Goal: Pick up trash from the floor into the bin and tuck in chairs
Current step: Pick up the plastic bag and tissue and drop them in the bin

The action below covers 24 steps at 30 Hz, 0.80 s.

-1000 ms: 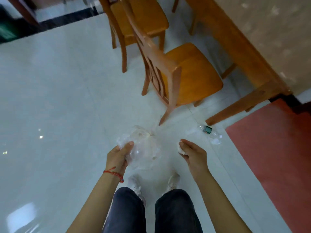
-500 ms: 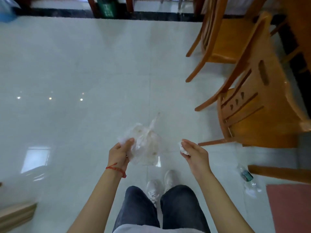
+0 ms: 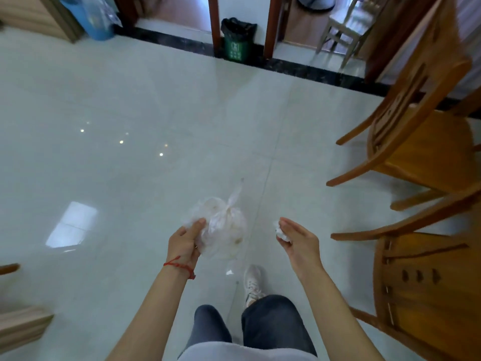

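My left hand (image 3: 185,242) grips a knotted clear plastic bag (image 3: 223,225) with whitish scraps inside, held at waist height over the floor. A small crumpled white paper wad (image 3: 281,232) sits pinched in my right hand (image 3: 299,239). Far ahead, a green bin (image 3: 237,44) with a black liner stands against a door post. Two wooden chairs, one further off (image 3: 416,131) and one close by (image 3: 426,287), stand on my right, pulled out onto the floor.
Glossy white tile floor (image 3: 130,105) stretches between me and the bin. A black threshold strip (image 3: 299,67) runs along the far wall. A blue container (image 3: 91,19) stands far left. A pale chair (image 3: 343,27) shows through the doorway. Wooden furniture edges (image 3: 23,327) sit at lower left.
The view has swung left, away from the table and the bottle on the floor, bringing the green bin into sight. Both hands keep their hold on the bag and paper wad.
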Each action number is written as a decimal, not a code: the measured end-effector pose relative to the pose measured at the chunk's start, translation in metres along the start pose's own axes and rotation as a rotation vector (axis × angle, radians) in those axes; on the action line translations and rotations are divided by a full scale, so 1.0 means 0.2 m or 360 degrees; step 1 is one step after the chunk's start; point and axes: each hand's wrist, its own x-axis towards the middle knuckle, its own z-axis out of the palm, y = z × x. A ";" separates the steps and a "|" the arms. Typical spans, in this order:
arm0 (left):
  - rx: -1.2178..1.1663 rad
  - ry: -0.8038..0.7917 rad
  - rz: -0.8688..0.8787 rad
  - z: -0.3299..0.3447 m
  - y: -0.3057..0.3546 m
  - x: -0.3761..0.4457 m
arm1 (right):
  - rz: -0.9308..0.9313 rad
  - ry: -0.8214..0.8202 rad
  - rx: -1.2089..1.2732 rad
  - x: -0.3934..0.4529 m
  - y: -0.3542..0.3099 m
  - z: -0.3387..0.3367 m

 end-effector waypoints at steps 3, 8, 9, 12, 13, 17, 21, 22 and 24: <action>-0.0041 0.0014 0.0037 0.14 0.15 0.10 | -0.0011 -0.0082 0.0004 0.13 -0.16 0.16; -0.0136 0.0044 0.0053 0.29 0.39 0.30 | -0.0021 -0.0170 -0.0003 0.32 -0.38 0.44; -0.0162 0.0048 0.0042 0.31 0.44 0.35 | -0.0020 -0.0180 0.0002 0.37 -0.41 0.50; -0.0250 0.0020 0.0030 0.39 0.60 0.54 | -0.0017 -0.0177 -0.0002 0.52 -0.51 0.68; -0.0251 0.0002 0.0036 0.42 0.66 0.62 | -0.0020 -0.0161 0.0003 0.58 -0.53 0.75; -0.0171 -0.0038 0.0056 0.52 0.95 0.91 | -0.0030 -0.0101 0.0080 0.80 -0.67 1.03; -0.0048 -0.0056 0.0082 0.62 1.26 1.17 | -0.0037 -0.0098 0.0133 0.98 -0.81 1.30; -0.0044 -0.0084 0.0085 0.65 1.32 1.24 | -0.0043 -0.0093 0.0148 1.02 -0.85 1.37; -0.0035 -0.0094 0.0067 0.71 1.44 1.35 | -0.0038 -0.0052 0.0169 1.11 -0.92 1.47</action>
